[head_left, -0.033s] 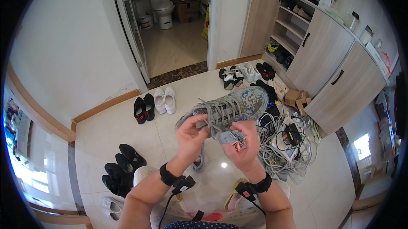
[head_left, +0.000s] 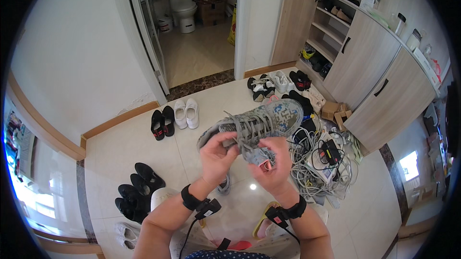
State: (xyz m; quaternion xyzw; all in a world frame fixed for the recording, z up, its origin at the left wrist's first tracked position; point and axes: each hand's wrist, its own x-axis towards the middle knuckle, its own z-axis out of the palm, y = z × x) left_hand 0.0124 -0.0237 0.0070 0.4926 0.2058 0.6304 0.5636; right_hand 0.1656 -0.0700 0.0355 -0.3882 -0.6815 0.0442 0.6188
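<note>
A grey camouflage-patterned sneaker (head_left: 259,123) with grey laces is held up between my two hands, its toe to the right and its heel to the left. My left hand (head_left: 217,159) is closed on the near side by the collar, thumb and index finger at the laces. The fingers of my right hand (head_left: 272,166) curl in at the near side of the front half, beside hanging lace; their tips are partly hidden. A small pinkish bit shows by the right palm. Below the held shoe, another grey shoe (head_left: 224,185) stands on the floor, partly covered by my left hand.
A tangle of white cables (head_left: 312,179) with a black adapter (head_left: 330,152) lies at right. An open shoe cabinet (head_left: 331,28) and small cardboard boxes (head_left: 334,111) stand beyond. White shoes (head_left: 186,114) and black shoes (head_left: 139,187) line the left floor. A doorway shows a toilet (head_left: 183,9).
The sneaker and both hands have shifted very slightly, my left hand a little to the right along the laces. Both hands keep hold of the shoe.
</note>
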